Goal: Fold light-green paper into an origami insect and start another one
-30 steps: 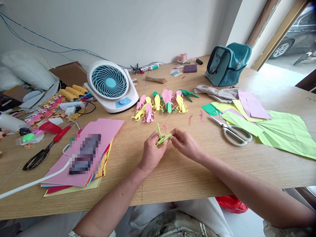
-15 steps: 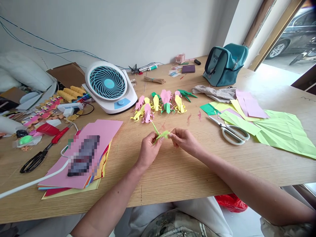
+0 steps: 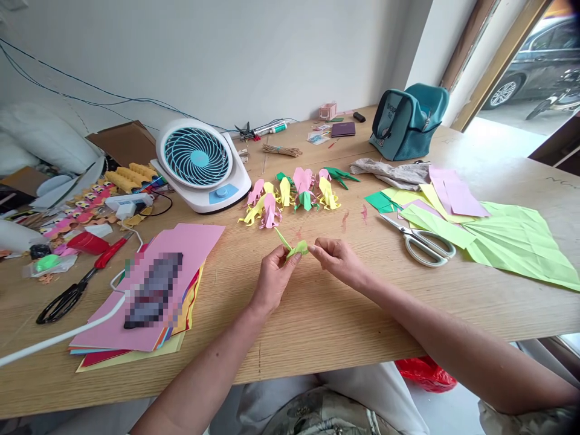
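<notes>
My left hand [image 3: 274,275] pinches a light green folded paper figure [image 3: 298,248] between thumb and fingers. A thin strip of the figure sticks up to the left, and a rounded flap faces right. At that flap's right edge is my right hand [image 3: 335,258], its fingers curled and its fingertips closed on the paper; the exact grip is partly hidden. Just beyond my hands stands a group of folded paper figures in pink [image 3: 270,211], yellow [image 3: 328,196] and green [image 3: 341,176]. Scissors [image 3: 423,243] with pale handles lie to the right.
Paper sheets [image 3: 525,241] spread out at the right beside a grey cloth [image 3: 390,172] and a teal bag [image 3: 408,124]. A white fan [image 3: 199,163] stands at the back left. Coloured paper [image 3: 194,241] is stacked at the left, near black-and-red scissors [image 3: 81,284].
The rounded flap of the green paper now looks flatter and more open. My right fingertips have shifted slightly at its edge. The whole view has tilted a little.
</notes>
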Available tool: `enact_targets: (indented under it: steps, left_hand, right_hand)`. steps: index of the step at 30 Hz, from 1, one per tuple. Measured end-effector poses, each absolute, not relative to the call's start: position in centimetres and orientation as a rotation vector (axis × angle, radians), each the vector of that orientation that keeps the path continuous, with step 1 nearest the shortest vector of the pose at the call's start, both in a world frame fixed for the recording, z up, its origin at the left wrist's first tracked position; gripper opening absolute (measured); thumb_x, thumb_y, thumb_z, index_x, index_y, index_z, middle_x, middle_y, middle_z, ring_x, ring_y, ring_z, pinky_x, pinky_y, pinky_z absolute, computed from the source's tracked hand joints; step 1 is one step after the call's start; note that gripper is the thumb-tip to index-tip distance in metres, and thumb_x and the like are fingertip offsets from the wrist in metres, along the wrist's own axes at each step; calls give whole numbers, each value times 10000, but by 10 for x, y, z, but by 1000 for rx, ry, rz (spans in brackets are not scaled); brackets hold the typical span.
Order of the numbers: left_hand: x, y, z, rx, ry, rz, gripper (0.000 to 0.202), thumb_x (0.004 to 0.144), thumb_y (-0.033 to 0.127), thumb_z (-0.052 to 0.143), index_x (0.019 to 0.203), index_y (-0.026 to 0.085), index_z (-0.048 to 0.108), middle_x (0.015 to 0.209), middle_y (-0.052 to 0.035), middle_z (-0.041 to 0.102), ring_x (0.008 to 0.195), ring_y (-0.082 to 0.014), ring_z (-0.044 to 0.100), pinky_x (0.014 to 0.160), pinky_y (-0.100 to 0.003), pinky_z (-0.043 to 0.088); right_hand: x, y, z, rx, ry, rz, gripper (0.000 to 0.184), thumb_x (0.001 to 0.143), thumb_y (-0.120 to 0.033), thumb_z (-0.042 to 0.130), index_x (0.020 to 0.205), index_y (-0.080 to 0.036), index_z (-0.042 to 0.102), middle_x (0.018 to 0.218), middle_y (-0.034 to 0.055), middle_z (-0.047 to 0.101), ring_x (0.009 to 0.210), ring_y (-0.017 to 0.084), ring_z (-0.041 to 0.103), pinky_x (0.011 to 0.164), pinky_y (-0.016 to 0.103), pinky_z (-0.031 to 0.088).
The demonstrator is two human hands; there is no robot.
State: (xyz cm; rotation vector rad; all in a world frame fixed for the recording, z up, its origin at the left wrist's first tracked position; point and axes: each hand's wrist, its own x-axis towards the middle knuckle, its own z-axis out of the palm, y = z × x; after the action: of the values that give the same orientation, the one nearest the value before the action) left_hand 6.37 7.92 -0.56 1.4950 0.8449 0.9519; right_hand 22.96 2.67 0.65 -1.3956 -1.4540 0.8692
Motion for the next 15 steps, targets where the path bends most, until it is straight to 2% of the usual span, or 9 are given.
enact_targets:
  steps: [3, 8, 15]
  left_hand:
    - [64, 79, -4, 1353, 841, 964, 270, 747, 402, 749, 798, 160, 640, 771, 14, 612, 736, -108, 512, 735, -230, 428]
    - [66, 77, -5, 1237, 745, 998, 275, 722, 383, 787, 846, 178, 651, 815, 14, 635, 794, -116, 552, 780, -238, 438]
    - [69, 75, -9, 1155, 688, 954, 300, 707, 342, 812, 830, 165, 604, 818, 16, 641, 793, -117, 575, 759, -239, 447]
  right_hand:
    - [228, 25, 7, -1355, -1374, 950, 485, 930, -605, 414, 653, -207, 412, 584, -45, 405, 551, 104, 393, 541, 260, 313]
    - [217, 27, 1, -1188, -1248, 1157, 427, 814, -601, 626, 866, -189, 526, 688, -34, 514, 609, 114, 463, 570, 263, 366]
    - [209, 31, -6, -1034, -992, 1316, 417, 694, -531, 777, 827, -180, 597, 723, -25, 577, 637, 104, 505, 641, 268, 413]
